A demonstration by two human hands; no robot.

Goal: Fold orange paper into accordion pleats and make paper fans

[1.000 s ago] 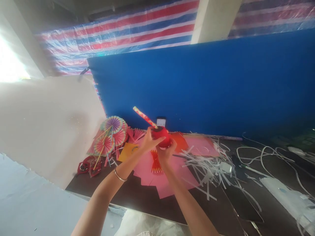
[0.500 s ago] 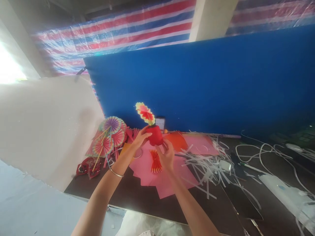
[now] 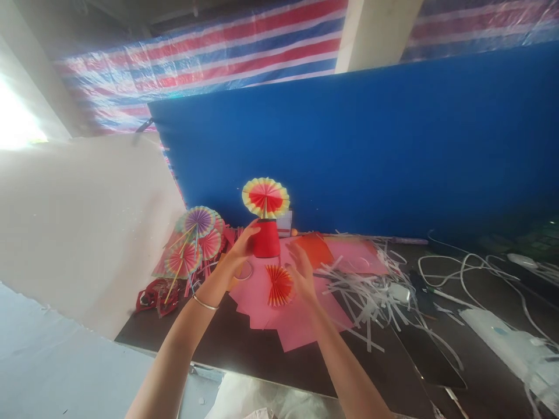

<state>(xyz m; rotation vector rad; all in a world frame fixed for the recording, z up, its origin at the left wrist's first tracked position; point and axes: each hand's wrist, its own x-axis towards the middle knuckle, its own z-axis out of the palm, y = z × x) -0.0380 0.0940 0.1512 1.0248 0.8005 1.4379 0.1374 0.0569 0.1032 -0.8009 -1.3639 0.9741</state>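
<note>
A red pot (image 3: 266, 240) with a dark rim stands upright over the pink paper. Out of its top rises a round pleated paper fan (image 3: 265, 198), yellow at the edge and red and pink inside, facing me. My left hand (image 3: 243, 247) grips the pot's left side, the far fingers partly hidden. My right hand (image 3: 302, 269) is off the pot, to its right, fingers apart and nothing in them. Between my hands, nearer me, lies a half-spread orange-red pleated fan (image 3: 279, 285) on pink paper sheets (image 3: 297, 331).
Several paper fans (image 3: 192, 233) and a red plastic-wrapped bundle (image 3: 158, 298) lie at the left. White paper strips (image 3: 362, 297), an orange sheet (image 3: 315, 250), white cables (image 3: 471, 270), a phone (image 3: 430, 358) and a white power strip (image 3: 510, 343) are at the right. A blue panel (image 3: 349, 151) stands behind.
The pot has gone from tilted to upright and shifted slightly left, its fan now turned to face me. My right hand has let go of it and moved right. The orange-red fan has spread wider.
</note>
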